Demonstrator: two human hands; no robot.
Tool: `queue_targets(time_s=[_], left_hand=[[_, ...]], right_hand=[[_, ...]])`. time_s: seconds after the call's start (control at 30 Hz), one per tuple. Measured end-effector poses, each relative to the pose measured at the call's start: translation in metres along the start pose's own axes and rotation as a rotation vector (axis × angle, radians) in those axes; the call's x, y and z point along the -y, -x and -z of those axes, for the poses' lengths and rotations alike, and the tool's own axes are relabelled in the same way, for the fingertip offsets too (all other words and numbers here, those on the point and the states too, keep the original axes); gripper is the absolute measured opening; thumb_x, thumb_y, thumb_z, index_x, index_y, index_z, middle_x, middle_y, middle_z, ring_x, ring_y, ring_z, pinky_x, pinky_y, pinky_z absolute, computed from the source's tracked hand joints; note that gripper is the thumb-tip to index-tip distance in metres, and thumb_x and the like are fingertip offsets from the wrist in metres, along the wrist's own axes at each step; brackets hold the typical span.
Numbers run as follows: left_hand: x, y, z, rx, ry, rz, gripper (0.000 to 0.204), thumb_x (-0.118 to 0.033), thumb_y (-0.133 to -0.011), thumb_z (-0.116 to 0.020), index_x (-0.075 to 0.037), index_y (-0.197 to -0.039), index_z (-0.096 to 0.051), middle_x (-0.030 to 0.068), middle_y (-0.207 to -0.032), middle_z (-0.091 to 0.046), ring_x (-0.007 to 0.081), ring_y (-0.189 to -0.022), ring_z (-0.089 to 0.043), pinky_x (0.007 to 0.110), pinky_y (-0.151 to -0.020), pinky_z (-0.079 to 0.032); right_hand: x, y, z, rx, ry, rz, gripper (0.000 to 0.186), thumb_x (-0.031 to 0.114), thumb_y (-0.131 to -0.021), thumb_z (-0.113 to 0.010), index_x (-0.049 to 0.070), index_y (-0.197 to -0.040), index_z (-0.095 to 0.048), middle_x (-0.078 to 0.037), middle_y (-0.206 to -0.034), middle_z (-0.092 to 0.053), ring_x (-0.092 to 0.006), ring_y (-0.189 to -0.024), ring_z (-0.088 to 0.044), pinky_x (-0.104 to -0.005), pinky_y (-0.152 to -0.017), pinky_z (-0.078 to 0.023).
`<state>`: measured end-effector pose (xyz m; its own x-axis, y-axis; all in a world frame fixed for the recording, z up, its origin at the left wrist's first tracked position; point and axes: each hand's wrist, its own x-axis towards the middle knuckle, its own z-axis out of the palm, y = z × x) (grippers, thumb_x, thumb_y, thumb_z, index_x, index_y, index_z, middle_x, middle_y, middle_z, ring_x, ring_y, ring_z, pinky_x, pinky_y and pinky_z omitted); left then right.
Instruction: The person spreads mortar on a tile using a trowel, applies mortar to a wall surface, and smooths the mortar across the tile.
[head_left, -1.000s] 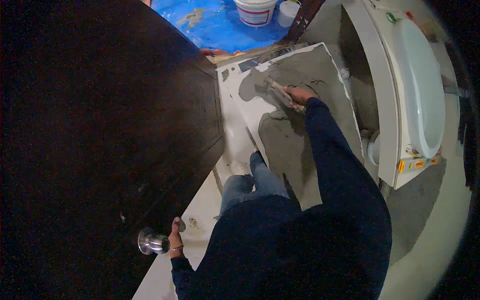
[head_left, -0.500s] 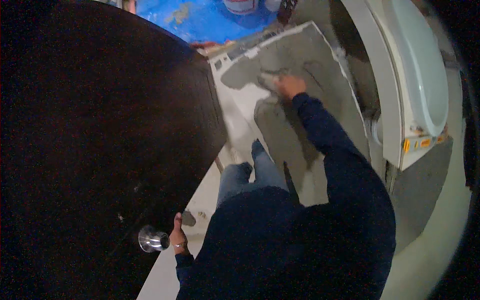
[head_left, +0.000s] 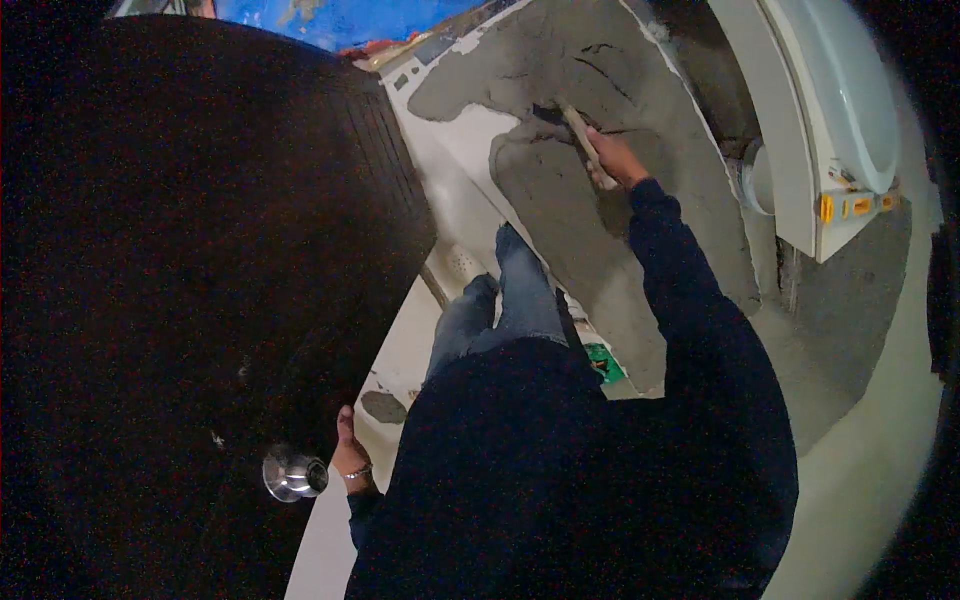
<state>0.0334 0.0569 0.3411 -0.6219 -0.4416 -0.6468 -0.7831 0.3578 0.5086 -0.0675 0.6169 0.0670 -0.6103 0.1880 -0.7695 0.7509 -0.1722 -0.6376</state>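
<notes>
My right hand is wrapped around the pale handle of a trowel, whose blade sits in grey mortar. The mortar is spread in uneven patches over a white board, with bare white showing on its left side. My left hand is at the edge of a dark wooden door, thumb pointing up, beside a round metal knob; its fingers are hidden.
A white basin on a cabinet stands at the right, with a yellow spirit level at its near end. Blue sheeting lies at the top. A white pipe is under the cabinet. My jeans-clad legs are below me.
My right hand and trowel moved leftward, then back right and slightly lower on the mortar. The view has shifted, so the buckets at the top have left it. My left hand stays by the knob.
</notes>
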Motion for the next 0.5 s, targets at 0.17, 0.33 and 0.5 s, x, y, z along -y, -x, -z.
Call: queue_targets(time_s=[0.17,0.33,0.5], left_hand=[[0.006,0.001,0.001,-0.085,-0.34,-0.088,0.043,-0.036,-0.088,-0.048,-0.002,-0.113,-0.056,0.0081,-0.114,-0.057,0.0154,-0.103,-0.053,0.025,-0.09,-0.037],[-0.017,0.019,-0.013,-0.119,-0.107,0.021,0.047,-0.036,-0.085,-0.051,0.001,-0.113,-0.056,0.0077,-0.115,-0.057,0.0149,-0.102,-0.053,0.026,-0.091,-0.036],[-0.014,0.02,-0.009,-0.05,-0.119,0.007,0.039,-0.03,-0.087,-0.047,-0.005,-0.116,-0.055,0.0072,-0.116,-0.056,0.0155,-0.103,-0.053,0.026,-0.092,-0.035]], right_hand=[[-0.019,0.028,-0.018,-0.125,-0.296,-0.046,0.055,0.058,-0.084,-0.041,0.006,-0.1,-0.047,-0.005,-0.067,-0.05,-0.0145,-0.049,-0.049,-0.0289,-0.044,-0.044],[-0.064,-0.003,-0.085,-0.168,-0.567,-0.07,0.063,0.062,-0.083,-0.039,0.007,-0.113,-0.042,-0.005,-0.072,-0.049,-0.0144,-0.055,-0.05,-0.0307,-0.045,-0.045],[-0.045,0.001,-0.114,-0.037,-0.486,-0.162,0.06,0.062,-0.084,-0.035,0.011,-0.115,-0.041,-0.004,-0.066,-0.047,-0.0156,-0.05,-0.048,-0.0318,-0.045,-0.044]])
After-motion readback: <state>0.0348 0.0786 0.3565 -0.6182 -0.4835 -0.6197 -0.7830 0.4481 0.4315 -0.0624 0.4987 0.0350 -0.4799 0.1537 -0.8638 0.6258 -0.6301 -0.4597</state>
